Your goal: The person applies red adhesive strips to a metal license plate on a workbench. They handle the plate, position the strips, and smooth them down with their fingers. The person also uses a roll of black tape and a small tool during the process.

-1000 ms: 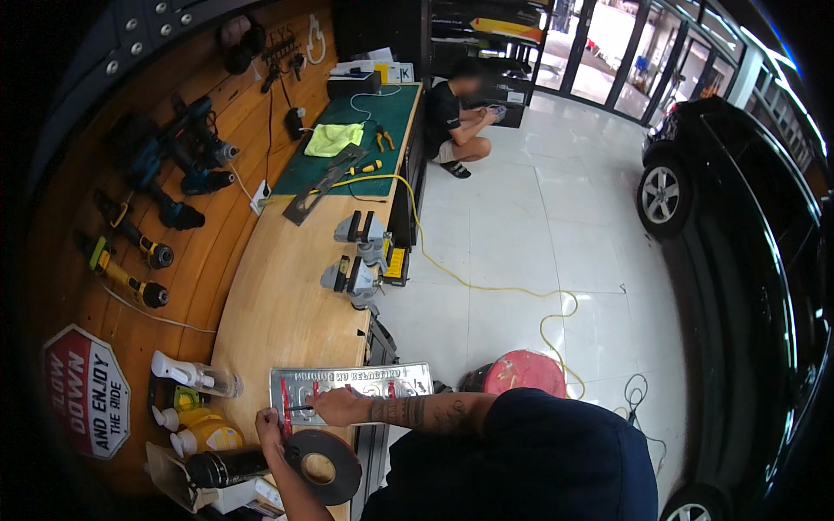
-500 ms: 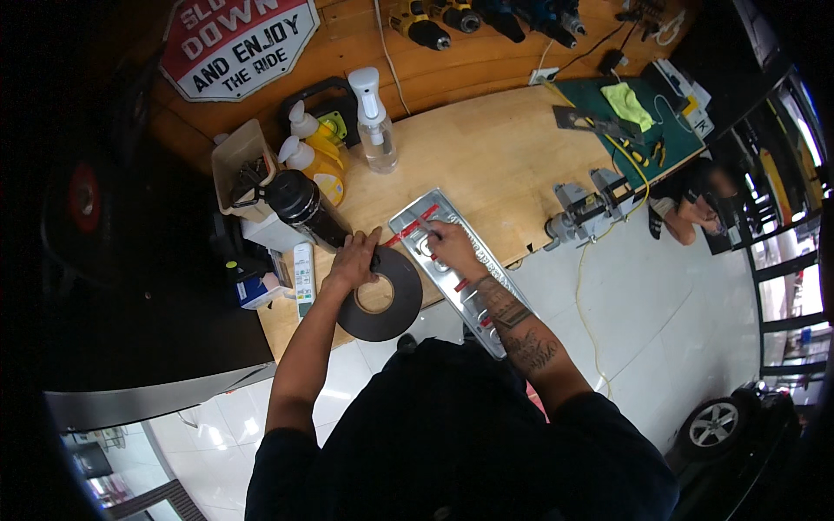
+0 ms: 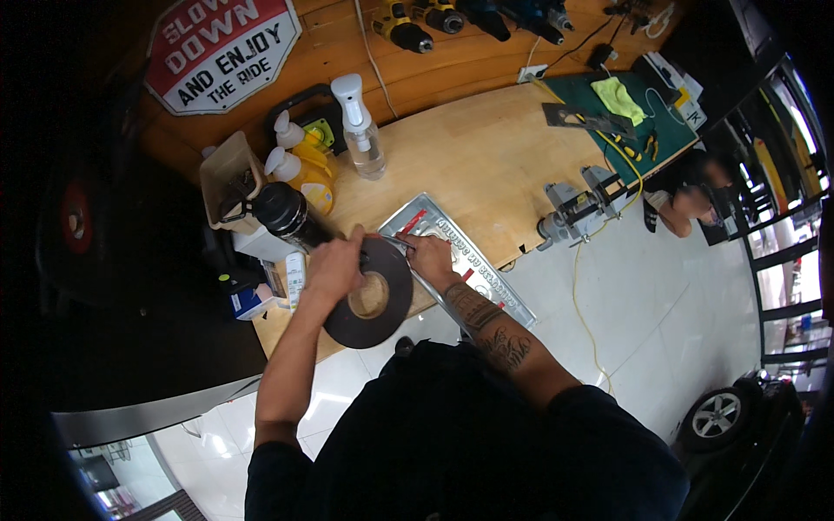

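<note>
My left hand (image 3: 337,269) grips the upper left rim of a wide black roll of double-sided tape (image 3: 396,291), which is tilted at the bench's front edge. Close to its top, my right hand (image 3: 430,259) is closed round a slim grey tool (image 3: 397,241); too little shows to tell its kind. The tool's end is by the roll's rim and my left fingertips. Under my right hand and forearm lies a silver embossed licence plate (image 3: 476,263), letters reversed, overhanging the bench front. A red-backed tape strip (image 3: 415,220) sticks near its far end, with shorter red pieces farther down.
Left of the roll stand a black bottle (image 3: 285,211), a beige bin (image 3: 229,178), yellow pump bottles (image 3: 311,184) and a clear spray bottle (image 3: 365,148). A grey vise (image 3: 573,208) sits at the bench's right edge, near a yellow cable (image 3: 579,304). A person (image 3: 686,204) crouches at right.
My right hand has drawn back from the plate's tape strip towards the roll. My left hand has lifted and tilted the roll, its fingers now at the top rim.
</note>
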Available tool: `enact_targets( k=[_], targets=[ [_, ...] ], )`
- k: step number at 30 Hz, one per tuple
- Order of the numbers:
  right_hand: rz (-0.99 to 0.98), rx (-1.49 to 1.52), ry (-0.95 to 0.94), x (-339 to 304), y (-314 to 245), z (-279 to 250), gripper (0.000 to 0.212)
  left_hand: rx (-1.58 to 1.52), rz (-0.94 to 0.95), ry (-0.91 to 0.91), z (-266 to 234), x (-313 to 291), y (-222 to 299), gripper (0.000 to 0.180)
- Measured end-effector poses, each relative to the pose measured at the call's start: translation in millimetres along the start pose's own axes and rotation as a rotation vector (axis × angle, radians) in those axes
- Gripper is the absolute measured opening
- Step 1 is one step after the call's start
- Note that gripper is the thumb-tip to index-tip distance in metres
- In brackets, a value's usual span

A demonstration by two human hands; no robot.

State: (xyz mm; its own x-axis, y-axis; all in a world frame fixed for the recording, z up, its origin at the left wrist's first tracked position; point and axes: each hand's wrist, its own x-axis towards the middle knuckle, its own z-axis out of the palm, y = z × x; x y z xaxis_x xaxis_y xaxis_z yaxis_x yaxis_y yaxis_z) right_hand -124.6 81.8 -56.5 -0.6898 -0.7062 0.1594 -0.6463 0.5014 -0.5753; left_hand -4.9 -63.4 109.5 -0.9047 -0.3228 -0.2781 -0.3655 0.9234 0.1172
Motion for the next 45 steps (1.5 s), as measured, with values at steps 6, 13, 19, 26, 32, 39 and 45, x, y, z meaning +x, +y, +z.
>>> enact_targets(
  k=[6, 13, 19, 26, 32, 39, 45],
  targets=[
    [0.172, 0.545, 0.018, 16, 11, -29, 0.025, -0.172, 0.021, 0.232, -84, -44, -4, 0.068],
    [0.258, 1.649, -0.109, -10, 33, -127, 0.037, -0.512, 0.052, 0.482, -79, -12, 2, 0.064],
    [0.154, 1.494, 0.257, -11, 14, -167, 0.035, -0.828, 0.093, 0.539, -46, 82, 64, 0.064],
    [0.136, 1.187, 0.125, -2, 53, -250, 0.038, -0.794, 0.354, 0.384, -57, 127, 111, 0.071],
    [0.175, 1.03, -0.05, 34, 66, -254, 0.029, -0.949, 0.571, 0.486, -62, 125, 138, 0.065],
    [0.52, 1.363, 0.337, 76, 98, -188, 0.019, -0.973, -0.197, 0.784, 86, 53, 29, 0.049],
    [0.662, 1.209, 0.512, 77, 137, -99, 0.025, -1.621, -0.442, 0.471, 181, -37, 55, 0.023]
  ],
)
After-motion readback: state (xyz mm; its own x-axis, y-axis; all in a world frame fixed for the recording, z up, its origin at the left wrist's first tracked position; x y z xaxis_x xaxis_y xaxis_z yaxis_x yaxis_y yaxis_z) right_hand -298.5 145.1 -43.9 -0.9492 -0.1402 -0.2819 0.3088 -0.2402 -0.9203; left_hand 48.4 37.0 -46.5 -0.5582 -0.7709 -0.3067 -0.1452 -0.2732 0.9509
